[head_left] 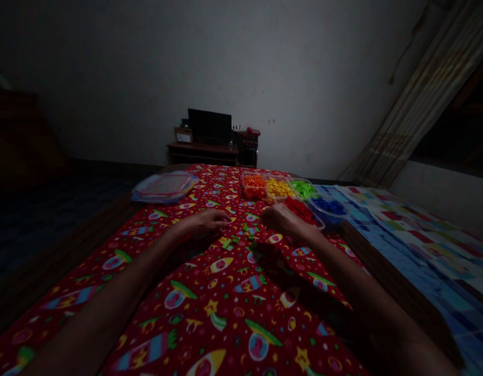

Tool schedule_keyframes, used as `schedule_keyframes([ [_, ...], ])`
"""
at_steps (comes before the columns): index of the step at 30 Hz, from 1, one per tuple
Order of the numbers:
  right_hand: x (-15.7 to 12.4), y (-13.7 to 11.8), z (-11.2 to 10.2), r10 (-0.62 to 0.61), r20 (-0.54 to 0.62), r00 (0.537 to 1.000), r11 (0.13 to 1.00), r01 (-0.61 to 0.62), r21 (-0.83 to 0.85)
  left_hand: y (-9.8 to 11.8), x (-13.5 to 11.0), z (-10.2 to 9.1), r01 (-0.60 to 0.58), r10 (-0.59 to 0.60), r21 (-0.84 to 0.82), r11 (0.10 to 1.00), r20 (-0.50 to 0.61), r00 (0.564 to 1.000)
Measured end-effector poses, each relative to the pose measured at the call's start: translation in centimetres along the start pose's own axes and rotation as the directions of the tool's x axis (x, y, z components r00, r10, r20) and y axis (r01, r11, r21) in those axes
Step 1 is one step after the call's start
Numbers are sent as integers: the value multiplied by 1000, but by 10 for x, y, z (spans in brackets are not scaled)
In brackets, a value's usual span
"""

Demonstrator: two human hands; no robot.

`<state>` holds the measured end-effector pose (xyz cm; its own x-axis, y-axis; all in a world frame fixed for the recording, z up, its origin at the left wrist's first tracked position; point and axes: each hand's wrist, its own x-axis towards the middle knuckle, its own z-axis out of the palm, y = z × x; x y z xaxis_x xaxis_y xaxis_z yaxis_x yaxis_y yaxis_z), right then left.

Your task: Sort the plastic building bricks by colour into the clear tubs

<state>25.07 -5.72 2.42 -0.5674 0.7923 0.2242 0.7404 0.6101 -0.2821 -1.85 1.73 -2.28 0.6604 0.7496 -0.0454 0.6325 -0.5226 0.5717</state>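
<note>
My left hand [210,220] hovers just over the red patterned cloth, its fingers curled together toward the right. Too dark and small to make out is whatever lies between those fingertips. Across from it, my right hand [279,217] is closed with the knuckles up, beside the tub of red pieces [299,210]; its fingertips are hidden. Between and slightly nearer than the hands lie several small green bricks [226,243] on the cloth, among them a square-looking green brick [251,237].
Clear tubs hold orange pieces [254,186], yellow pieces [279,188], light green pieces [303,189] and blue pieces [329,206]. Stacked lids [165,187] lie at the table's far left. Beyond the table stand a monitor [210,126] and a desk. A checked bedspread [413,230] is to the right.
</note>
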Motion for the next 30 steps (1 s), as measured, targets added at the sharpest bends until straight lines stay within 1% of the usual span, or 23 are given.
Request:
schedule_keyframes([
  [1, 1, -6, 14, 15, 9, 1000, 999, -15, -31, 6, -5, -3, 26, -27, 10, 1000, 74, 997],
  [2, 2, -11, 28, 30, 3, 1000, 998, -30, -63, 12, -9, -3, 48, -52, 34, 998, 123, 991],
  [3, 2, -13, 40, 36, -10, 999, 996, -37, -85, 18, -12, -1, 52, -62, 69, 996, 142, 988],
  [4, 1, -14, 52, 30, -16, 999, 995, -32, -96, 24, -14, 3, 39, -53, 109, 993, 131, 990],
  [5, -1, -13, 61, 14, -16, 1000, 995, -15, -95, 30, -15, 10, 12, -26, 152, 988, 91, 995],
  [6, -2, -11, 69, -9, -18, 1000, 997, 8, -82, 35, -16, 18, -25, 18, 195, 981, 36, 999],
  [8, -3, -7, 80, -58, -33, 998, 998, 57, -33, 42, -14, 35, -94, 115, 241, 966, -76, 990],
  [9, -3, -4, 82, -72, -47, 996, 997, 72, -7, 45, -12, 42, -122, 151, 236, 964, -108, 983],
  [11, 1, 2, 84, -71, -101, 992, 997, 73, 18, 46, -8, 52, -150, 175, 194, 969, -122, 977],
  [13, 9, 6, 84, -40, -168, 985, 999, 41, 4, 44, -3, 53, -123, 142, 175, 977, -100, 985],
  [15, 19, 10, 84, 3, -197, 980, 1000, -6, -14, 39, -1, 47, -50, 74, 209, 977, -108, 991],
  [17, 29, 11, 85, 25, -143, 989, 1000, -27, -14, 32, 0, 38, 31, 5, 254, 967, -138, 990],
  [19, 36, 10, 86, 0, -88, 996, 1000, 0, 4, 24, 0, 29, 82, -37, 260, 962, -173, 984],
  [21, 41, 6, 86, -19, -80, 997, 998, 23, 52, 18, 0, 23, 123, -79, 207, 971, -206, 975],
  [22, 43, 4, 85, -2, -85, 996, 995, 10, 97, 17, 1, 22, 140, -105, 152, 978, -220, 970],
  [23, 45, 2, 85, 45, -83, 996, 986, -31, 165, 16, 2, 23, 150, -130, 75, 986, -227, 965],
  [24, 48, 0, 84, 123, -73, 990, 961, -100, 260, 16, 4, 25, 154, -154, -19, 988, -232, 960],
  [25, 51, -2, 83, 219, -53, 974, 907, -183, 380, 17, 5, 27, 142, -166, -117, 983, -239, 957],
  [26, 53, -4, 84, 312, -20, 950, 817, -257, 516, 19, 7, 30, 112, -162, -202, 973, -253, 954],
  [27, 55, -5, 84, 388, 26, 921, 696, -312, 647, 22, 9, 33, 79, -153, -261, 962, -274, 949],
  [28, 55, -5, 85, 430, 76, 899, 560, -332, 759, 24, 10, 36, 52, -142, -292, 955, -297, 944],
  [29, 55, -5, 87, 438, 113, 892, 439, -322, 839, 27, 12, 38, 34, -135, -299, 954, -324, 936],
  [30, 54, -4, 88, 422, 130, 897, 351, -294, 889, 29, 13, 40, 26, -128, -285, 958, -347, 929],
])
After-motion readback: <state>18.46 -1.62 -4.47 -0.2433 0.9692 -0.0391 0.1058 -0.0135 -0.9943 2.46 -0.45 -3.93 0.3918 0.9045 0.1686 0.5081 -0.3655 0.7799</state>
